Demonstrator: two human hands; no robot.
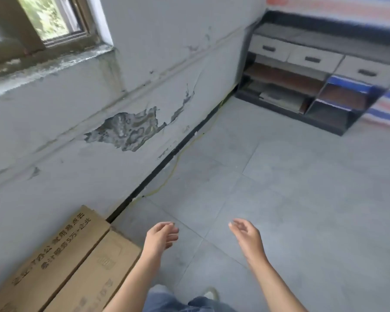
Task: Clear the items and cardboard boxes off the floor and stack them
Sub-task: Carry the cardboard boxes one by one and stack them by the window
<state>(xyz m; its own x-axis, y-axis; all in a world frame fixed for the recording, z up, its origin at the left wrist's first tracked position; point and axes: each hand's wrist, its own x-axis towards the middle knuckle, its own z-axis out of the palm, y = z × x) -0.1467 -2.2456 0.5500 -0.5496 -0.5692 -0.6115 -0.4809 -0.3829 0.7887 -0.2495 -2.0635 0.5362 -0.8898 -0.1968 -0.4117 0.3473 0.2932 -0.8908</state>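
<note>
- Left hand (pixel 161 236) and right hand (pixel 245 236) hover empty, fingers loosely curled and relaxed, touching nothing.
- Peeling grey wall (pixel 77 109) runs along the left.
- Tiled floor (pixel 279 199) lies beneath both hands.
- Printed cardboard boxes (pixel 61 262) sit against the wall, just left of the left hand, not touching it.
- Low shelf unit (pixel 324 70) with three drawers stands well apart in the far corner.

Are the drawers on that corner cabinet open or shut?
Shut: all three drawer fronts sit flush in a row under the cabinet top, none pulled out.
</note>
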